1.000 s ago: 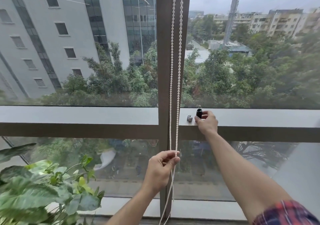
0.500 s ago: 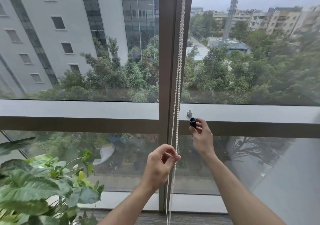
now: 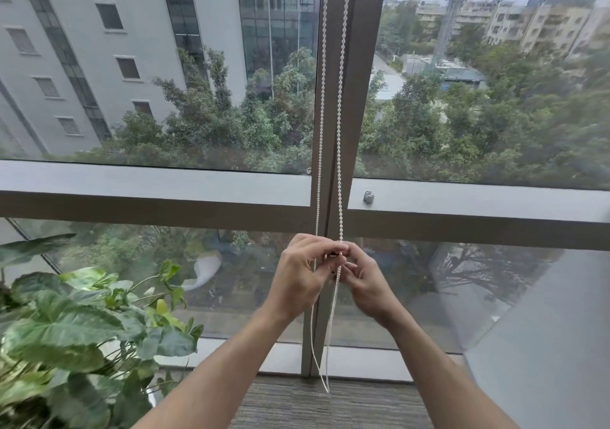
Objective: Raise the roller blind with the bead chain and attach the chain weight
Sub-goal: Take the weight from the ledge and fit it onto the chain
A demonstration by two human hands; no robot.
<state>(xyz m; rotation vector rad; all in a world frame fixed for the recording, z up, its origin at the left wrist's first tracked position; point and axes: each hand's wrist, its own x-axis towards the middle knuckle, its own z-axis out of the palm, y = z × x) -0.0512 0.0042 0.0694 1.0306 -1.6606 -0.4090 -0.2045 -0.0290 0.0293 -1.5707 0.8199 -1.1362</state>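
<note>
In the head view, no blind shows over the glass, so the raising looks done and the step in hand is fitting the weight to the chain (image 3: 340, 131). Both hands meet in front of the mullion (image 3: 356, 98), just below the ledge (image 3: 165, 181). The left hand (image 3: 297, 277) is curled, fingers pinched near the left strand; the right hand (image 3: 364, 283) is pinched on the right strand where it enters the fingers. A dark bit (image 3: 334, 255) shows between the fingertips, probably the weight, though too hidden to be sure which hand has it. Below the hands the loop hangs slack to just above the carpet (image 3: 330, 405). A small metal clip (image 3: 368, 197) sits apart on the ledge, up and right. Next, I judge, the beads must be seated in the weight and it must be closed, keeping the strand taut.
</note>
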